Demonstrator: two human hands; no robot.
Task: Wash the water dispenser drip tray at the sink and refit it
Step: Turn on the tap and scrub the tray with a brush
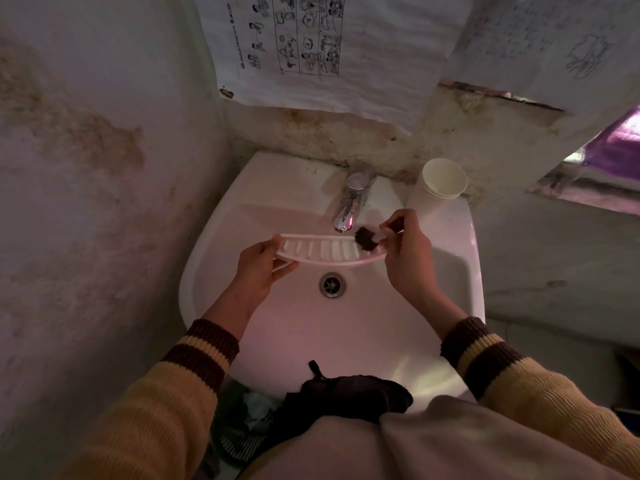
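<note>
Our hands meet over the sink (207,271): the left hand (261,263) grips the left end of the tray (329,249), thumb on top and fingers beneath, and the right hand (407,251) closes on a small white brush (369,237) with dark bristles. The bristles rest on the tray's right end. The tray is one long, curved white piece with a row of slots, held level just under the tap (349,202) and above the drain (332,285). We see no water in the basin and cannot tell whether the tap is running. One stack of paper cups (440,187) stands on the sink's rear right corner; the top cup looks empty. One dark cloth (346,396) hangs over the sink's front rim. Two printed sheets (311,46) hang on the wall above. Below the sink's left front sits a bin (239,427) with crumpled rubbish inside.
</note>
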